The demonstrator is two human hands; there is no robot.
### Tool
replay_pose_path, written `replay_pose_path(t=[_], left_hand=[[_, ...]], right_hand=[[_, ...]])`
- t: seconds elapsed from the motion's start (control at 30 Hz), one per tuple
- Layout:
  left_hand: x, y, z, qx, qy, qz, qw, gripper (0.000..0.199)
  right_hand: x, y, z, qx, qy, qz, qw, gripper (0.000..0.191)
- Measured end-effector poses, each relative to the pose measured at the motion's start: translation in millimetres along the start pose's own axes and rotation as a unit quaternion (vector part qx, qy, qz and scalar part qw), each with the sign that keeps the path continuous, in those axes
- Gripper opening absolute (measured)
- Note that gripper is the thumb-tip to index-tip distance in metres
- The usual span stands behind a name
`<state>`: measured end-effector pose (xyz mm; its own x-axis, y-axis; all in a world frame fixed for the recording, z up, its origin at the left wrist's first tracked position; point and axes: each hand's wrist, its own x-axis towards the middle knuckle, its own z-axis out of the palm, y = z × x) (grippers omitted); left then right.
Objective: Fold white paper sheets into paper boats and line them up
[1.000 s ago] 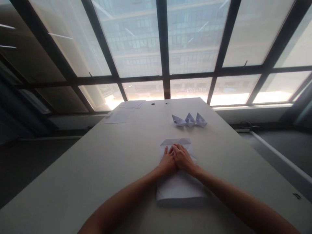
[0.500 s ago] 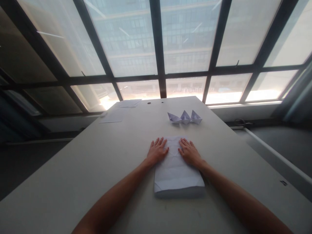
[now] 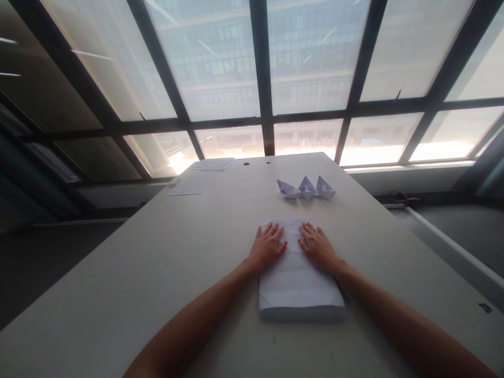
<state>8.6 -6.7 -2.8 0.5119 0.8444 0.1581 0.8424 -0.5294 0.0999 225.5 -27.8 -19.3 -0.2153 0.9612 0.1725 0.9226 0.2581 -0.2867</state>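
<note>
A folded white paper [image 3: 301, 286] lies on the white table [image 3: 189, 252] in front of me, creased, its near edge slightly raised. My left hand [image 3: 269, 245] rests flat on its far left part, fingers spread. On the far right part lies my right hand [image 3: 318, 247], also flat with its fingers apart. Between the two hands a strip of the paper shows. Beyond them, three folded paper boats [image 3: 306, 188] stand side by side.
Flat white sheets [image 3: 212, 164] lie at the table's far left, with another sheet [image 3: 186, 187] nearer. Two small dark spots are near the far edge. Large framed windows rise behind the table, and a white rail [image 3: 452, 244] runs along the right.
The whole view has shifted slightly, so the table and paper sit further right in the picture. My left hand has slid a little inward over the paper; both hands stay flat.
</note>
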Motion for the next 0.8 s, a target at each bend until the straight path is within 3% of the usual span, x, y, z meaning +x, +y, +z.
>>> replay_pose_path(t=[0.33,0.53,0.67,0.8], left_hand=[[-1,11,4.2,-0.006,-0.025,0.0,1.0,0.063],[0,18,1.8,0.0,-0.013,0.022,1.0,0.059],[0,25,-0.6,-0.027,-0.029,0.091,0.995,0.059],[1,27,0.8,-0.026,-0.048,0.104,0.993,0.06]], right_hand=[[-1,5,-6,-0.016,-0.006,-0.007,1.0,0.053],[-4,-8,-8,-0.025,0.054,-0.06,0.996,0.058],[-6,-20,2,0.023,0.004,-0.114,0.993,0.063],[-5,-17,6,0.019,-0.015,-0.087,0.996,0.06]])
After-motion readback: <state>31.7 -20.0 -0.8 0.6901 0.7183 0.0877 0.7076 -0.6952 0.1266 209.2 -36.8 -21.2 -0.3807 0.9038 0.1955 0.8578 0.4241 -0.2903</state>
